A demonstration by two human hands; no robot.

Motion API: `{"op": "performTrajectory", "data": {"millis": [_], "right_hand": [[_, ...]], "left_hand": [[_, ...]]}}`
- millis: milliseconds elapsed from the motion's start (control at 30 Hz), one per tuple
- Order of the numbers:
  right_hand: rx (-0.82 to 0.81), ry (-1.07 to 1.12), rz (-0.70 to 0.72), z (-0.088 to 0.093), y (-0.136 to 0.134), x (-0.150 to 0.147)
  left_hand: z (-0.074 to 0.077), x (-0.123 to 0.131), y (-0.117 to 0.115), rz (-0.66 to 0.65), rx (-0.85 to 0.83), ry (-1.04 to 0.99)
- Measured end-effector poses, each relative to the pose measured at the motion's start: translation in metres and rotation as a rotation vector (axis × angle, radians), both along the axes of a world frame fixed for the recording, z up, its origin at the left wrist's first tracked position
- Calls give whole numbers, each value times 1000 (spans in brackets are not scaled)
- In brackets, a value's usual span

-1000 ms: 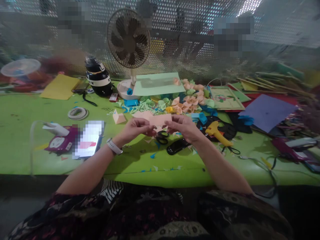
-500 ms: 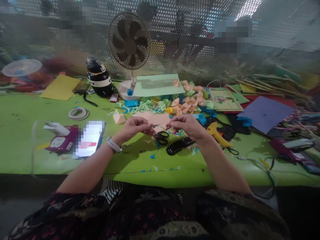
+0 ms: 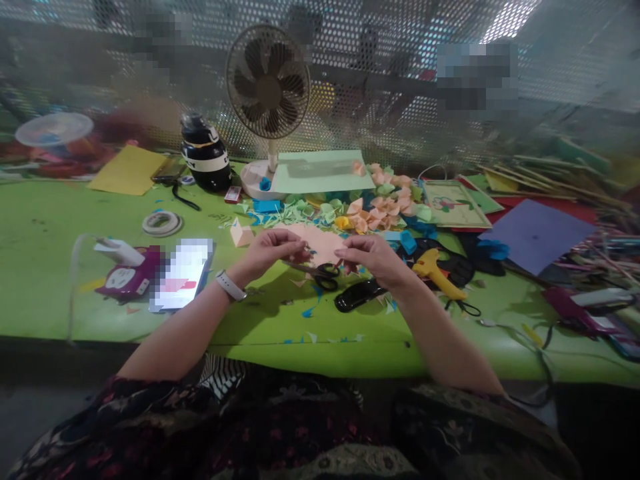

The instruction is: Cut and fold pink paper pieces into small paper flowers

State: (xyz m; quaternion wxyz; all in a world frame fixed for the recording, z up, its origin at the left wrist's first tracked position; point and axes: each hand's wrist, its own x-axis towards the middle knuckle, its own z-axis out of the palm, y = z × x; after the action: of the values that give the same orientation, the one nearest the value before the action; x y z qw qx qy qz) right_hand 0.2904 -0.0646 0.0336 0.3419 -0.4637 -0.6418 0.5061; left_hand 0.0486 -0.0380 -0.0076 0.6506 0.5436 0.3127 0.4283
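A peach-coloured piece of paper [image 3: 320, 241] with a wavy upper edge spreads between my two hands. Thumb and fingers of my left hand [image 3: 283, 250] are pinched at its left part; a white watch band circles that wrist. At the right edge of the paper, my right hand [image 3: 367, 257] pinches it too. Just below lie scissors [image 3: 327, 275] with black handles, partly under the paper and fingers. A glossy black stapler-like tool [image 3: 357, 295] rests below my right hand. Left of my left hand, a folded peach piece [image 3: 241, 233] stands on the table.
Peach and green paper petals [image 3: 380, 210] are heaped behind my hands, before a fan [image 3: 269, 90] and a pale green sheet [image 3: 325, 172]. A yellow glue gun [image 3: 440, 273] lies to the right. Leftward are a phone [image 3: 183, 277], a tape roll [image 3: 163, 223] and a dark bottle [image 3: 205, 157].
The peach paper between my hands shows larger and more spread out, with its wavy edge visible. My hands stay almost in place; the view has shifted slightly.
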Motion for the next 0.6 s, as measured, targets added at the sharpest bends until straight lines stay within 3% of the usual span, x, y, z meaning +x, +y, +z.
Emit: {"op": "performTrajectory", "data": {"millis": [133,200,400,533,600], "right_hand": [[-13,9,31,-2,-5,-6],[-25,25,27,-3,-8,-10],[14,38,-20,-6,-16,-21],[64,14,-29,-3,-19,-23],[62,7,-31,-2,-19,-23]], "left_hand": [[-1,5,1,216,-45,-110],[-1,9,-2,262,-110,-138],[-1,19,-13,42,-272,-162],[-6,20,-9,171,-328,-177],[-8,20,-8,144,-355,-210]]}}
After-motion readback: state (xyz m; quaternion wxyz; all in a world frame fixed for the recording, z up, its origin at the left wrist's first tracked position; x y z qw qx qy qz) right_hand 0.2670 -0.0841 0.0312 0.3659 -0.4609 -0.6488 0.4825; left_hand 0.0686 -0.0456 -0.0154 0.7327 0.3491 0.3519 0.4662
